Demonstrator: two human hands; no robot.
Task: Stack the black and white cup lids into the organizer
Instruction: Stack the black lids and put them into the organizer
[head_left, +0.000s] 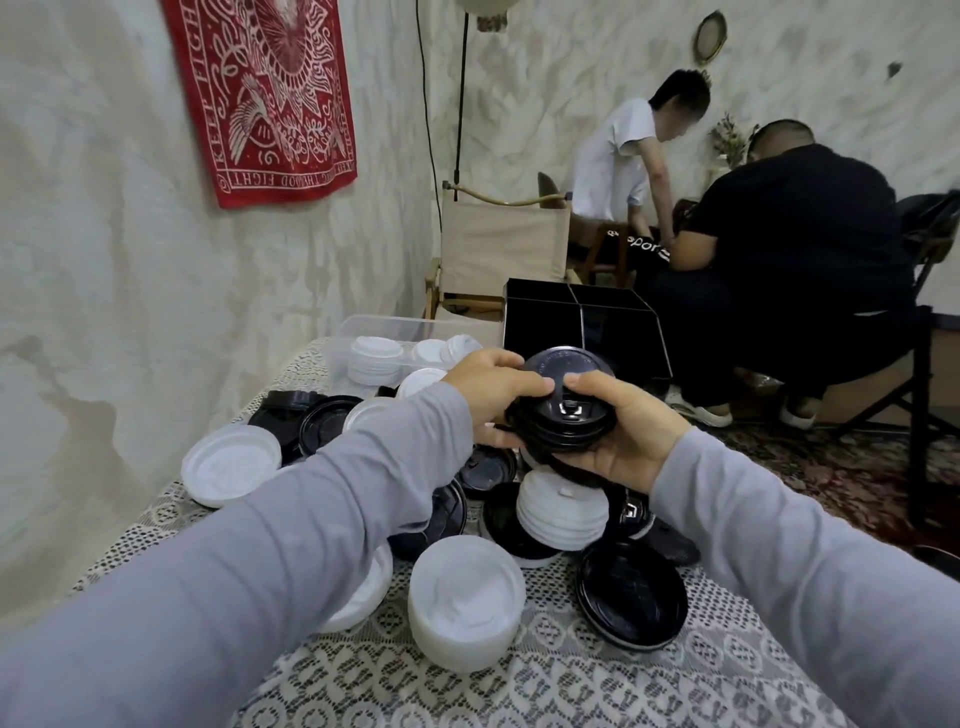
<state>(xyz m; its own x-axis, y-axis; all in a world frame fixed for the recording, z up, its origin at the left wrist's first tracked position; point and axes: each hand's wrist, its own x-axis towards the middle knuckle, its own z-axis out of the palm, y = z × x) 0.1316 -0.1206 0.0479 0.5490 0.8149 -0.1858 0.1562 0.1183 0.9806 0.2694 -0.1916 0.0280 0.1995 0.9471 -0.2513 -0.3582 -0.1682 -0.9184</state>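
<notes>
A stack of black lids (569, 410) is held above the table between both hands. My left hand (491, 389) grips its left side, thumb over the top. My right hand (626, 434) cups it from the right and below, thumb on the top lid. Behind the hands stands the black organizer (582, 322), its compartments dark. Loose and stacked lids cover the table: a white stack (465, 603) in front, another white stack (563, 512) under my hands, a black lid (631, 592) at the front right, a white lid (231, 465) at the left.
A clear plastic bin (363, 332) with white lids stands left of the organizer. The table carries a lace cloth (519, 691). A folding chair (498, 249) stands behind, and two people (779, 234) sit at the right. The wall is close on the left.
</notes>
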